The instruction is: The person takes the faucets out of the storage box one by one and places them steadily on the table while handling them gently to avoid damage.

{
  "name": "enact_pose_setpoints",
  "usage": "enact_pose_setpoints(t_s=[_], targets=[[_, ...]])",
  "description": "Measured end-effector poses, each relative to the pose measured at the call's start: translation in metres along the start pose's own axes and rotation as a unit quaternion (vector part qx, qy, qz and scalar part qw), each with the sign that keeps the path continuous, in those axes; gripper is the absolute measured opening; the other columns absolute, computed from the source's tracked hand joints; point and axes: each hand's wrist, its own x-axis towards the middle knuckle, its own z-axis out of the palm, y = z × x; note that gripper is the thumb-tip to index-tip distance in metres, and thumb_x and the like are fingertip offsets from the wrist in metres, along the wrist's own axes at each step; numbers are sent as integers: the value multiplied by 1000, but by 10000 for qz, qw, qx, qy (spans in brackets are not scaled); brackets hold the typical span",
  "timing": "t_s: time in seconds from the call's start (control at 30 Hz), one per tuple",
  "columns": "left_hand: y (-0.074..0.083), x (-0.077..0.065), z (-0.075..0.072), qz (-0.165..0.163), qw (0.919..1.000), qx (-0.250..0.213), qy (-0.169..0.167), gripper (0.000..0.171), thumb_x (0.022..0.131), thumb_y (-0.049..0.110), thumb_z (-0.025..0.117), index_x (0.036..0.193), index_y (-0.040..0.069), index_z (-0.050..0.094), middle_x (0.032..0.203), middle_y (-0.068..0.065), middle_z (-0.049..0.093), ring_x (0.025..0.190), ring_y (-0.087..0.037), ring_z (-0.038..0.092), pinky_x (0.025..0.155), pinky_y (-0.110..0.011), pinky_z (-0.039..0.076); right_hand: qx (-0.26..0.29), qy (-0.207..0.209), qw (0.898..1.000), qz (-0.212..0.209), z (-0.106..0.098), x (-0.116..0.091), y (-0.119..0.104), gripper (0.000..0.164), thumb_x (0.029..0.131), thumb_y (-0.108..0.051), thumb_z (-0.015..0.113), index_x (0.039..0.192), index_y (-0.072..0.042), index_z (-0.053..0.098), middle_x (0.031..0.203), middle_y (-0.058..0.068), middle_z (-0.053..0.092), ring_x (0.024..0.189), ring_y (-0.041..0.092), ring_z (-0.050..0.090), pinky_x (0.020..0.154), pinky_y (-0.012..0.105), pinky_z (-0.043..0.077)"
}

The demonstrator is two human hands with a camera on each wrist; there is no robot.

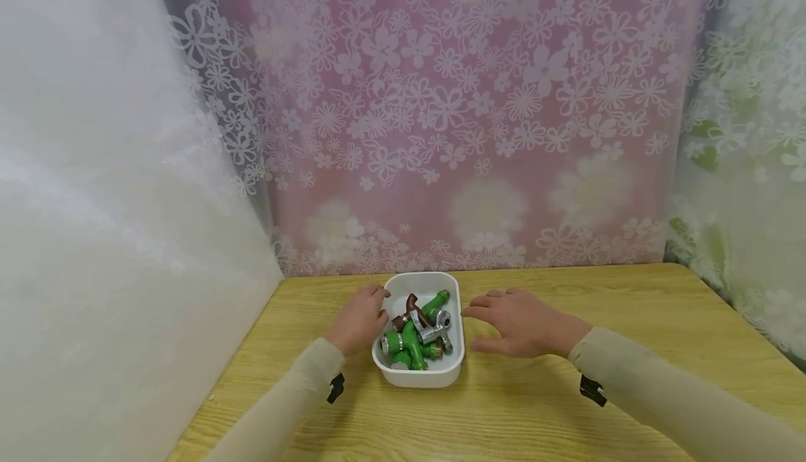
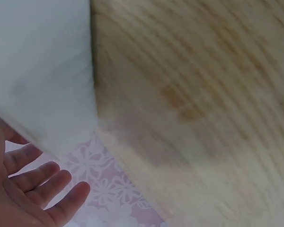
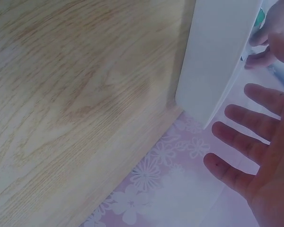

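A white plastic tub (image 1: 420, 378) stands on the table and holds several taps. Among them are a green tap (image 1: 412, 343), a brown tap (image 1: 414, 306) and a chrome tap (image 1: 428, 332), lying jumbled together. My left hand (image 1: 360, 320) is at the tub's left rim with fingers loosely bent; whether it touches the rim I cannot tell. In the left wrist view its spread fingers (image 2: 70, 204) appear beside the white tub wall (image 2: 42, 66). To the right of the tub, my right hand (image 1: 521, 323) hovers with fingers extended toward it, holding nothing.
The wood-grain table (image 1: 516, 406) extends on both sides of the tub. Behind it hangs a pink flowered curtain (image 1: 466, 133). A white sheet (image 1: 126, 224) closes off the left, and a pale leafy curtain (image 1: 749, 189) hangs at the right.
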Motion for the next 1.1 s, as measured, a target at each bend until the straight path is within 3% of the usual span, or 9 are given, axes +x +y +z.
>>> enact_pose_setpoints(t_s=[0.2, 0.43, 0.63, 0.93, 1.1], targets=[[-2, -1, 8, -19, 9999, 39, -95, 36, 100, 16, 53, 135, 6, 59, 145, -15, 54, 134, -33, 52, 113, -48, 44, 24, -28, 9999, -127, -2, 6, -5, 62, 98, -61, 52, 145, -21, 55, 143, 8, 59, 133, 35, 55, 108, 60, 44], [1, -2, 9, -59, 9997, 181, -148, 38, 103, 17, 51, 139, 7, 57, 149, -14, 51, 136, -31, 50, 114, -47, 43, -88, -106, 9993, -357, -3, 21, -12, 65, 98, -64, 49, 144, -19, 56, 142, 7, 60, 132, 32, 55, 109, 58, 44], [3, -2, 9, 52, 9991, 406, -117, 36, 102, 15, 51, 137, 6, 57, 146, -13, 53, 133, -31, 52, 112, -46, 45, -34, -170, 9985, -522, -5, 37, -19, 56, 97, -55, 57, 142, -21, 58, 141, 4, 61, 130, 28, 56, 106, 55, 47], [4, -2, 11, 144, 9988, 466, -12, 36, 101, 14, 52, 136, 5, 58, 145, -14, 53, 132, -31, 54, 111, -46, 47, 248, -512, 9951, -811, -10, 59, -24, 46, 98, -43, 62, 138, -20, 62, 134, -2, 64, 125, 22, 58, 105, 48, 49], [2, -2, 12, 138, 9987, 496, 42, 35, 101, 14, 54, 135, 6, 58, 145, -15, 54, 132, -31, 54, 110, -46, 48, 250, -757, 9927, -902, -11, 73, -29, 42, 98, -39, 63, 137, -24, 62, 131, -3, 66, 116, 18, 60, 97, 44, 53]])
